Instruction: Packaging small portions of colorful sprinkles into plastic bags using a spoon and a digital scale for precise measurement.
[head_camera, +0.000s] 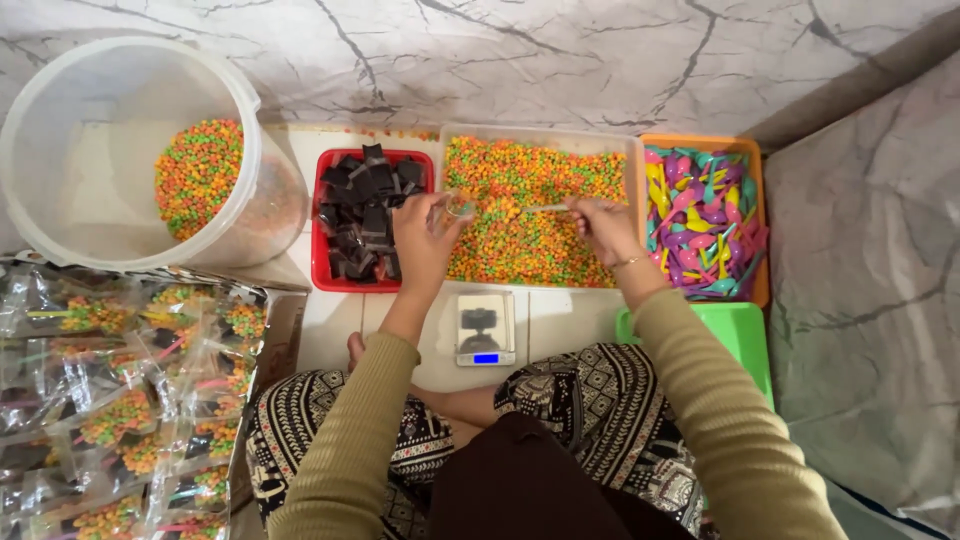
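Head view, left hand (428, 240) gripping small bag, right hand (603, 228) gripping spoon over candy tray (540, 140), scale (485, 328) below

Both arms stretched forward, sleeved to the wrists; left hand (428, 232) curled in a pinch, right hand (603, 226) closed likewise.

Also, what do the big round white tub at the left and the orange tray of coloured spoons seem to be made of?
The big round white tub looks like translucent plastic: the pellets show faintly through its wall. The orange tray looks like opaque, smooth plastic, with a thin even rim. The spoons seem glossy plastic too.
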